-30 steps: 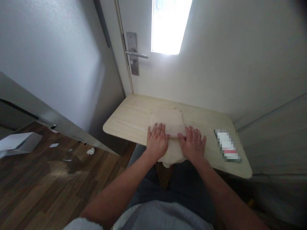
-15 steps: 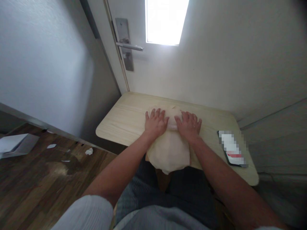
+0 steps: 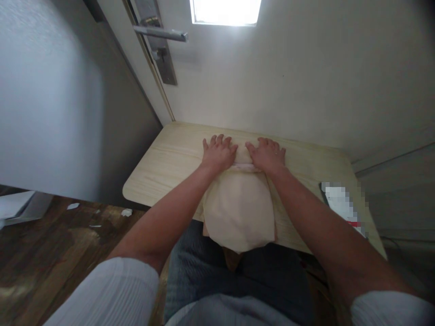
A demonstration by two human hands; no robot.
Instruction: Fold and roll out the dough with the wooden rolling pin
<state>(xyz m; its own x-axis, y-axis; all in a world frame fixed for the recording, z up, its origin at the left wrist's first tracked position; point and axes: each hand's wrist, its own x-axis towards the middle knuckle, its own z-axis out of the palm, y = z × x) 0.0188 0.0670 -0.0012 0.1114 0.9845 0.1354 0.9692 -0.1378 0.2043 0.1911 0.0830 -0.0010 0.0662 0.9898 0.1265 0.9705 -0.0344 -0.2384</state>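
Observation:
A pale beige, soft-looking sheet [image 3: 239, 208], cloth or dough I cannot tell, lies over the middle of the wooden tabletop [image 3: 159, 167]. Its near rounded end hangs over the front edge above my lap. My left hand [image 3: 219, 151] rests palm down at its far left part, fingers spread. On the far right part, my right hand [image 3: 268, 154] lies palm down too, fingers bent and apart. Between the wrists a pale pinkish band [image 3: 246, 167] crosses the sheet; whether it is a fold or a separate bar is unclear. Brownish corners show beneath the sheet.
A phone-like flat object [image 3: 341, 203], partly blurred, lies at the tabletop's right. Behind stands a door with a metal handle [image 3: 161, 33]. A pale panel [image 3: 50, 113] rises at left. Paper scraps [image 3: 127, 212] and a white box [image 3: 23, 206] are on the floor.
Both hands have slid forward toward the door, staying flat and spread. More of the sheet shows on my side of them. The view has tilted down and come closer.

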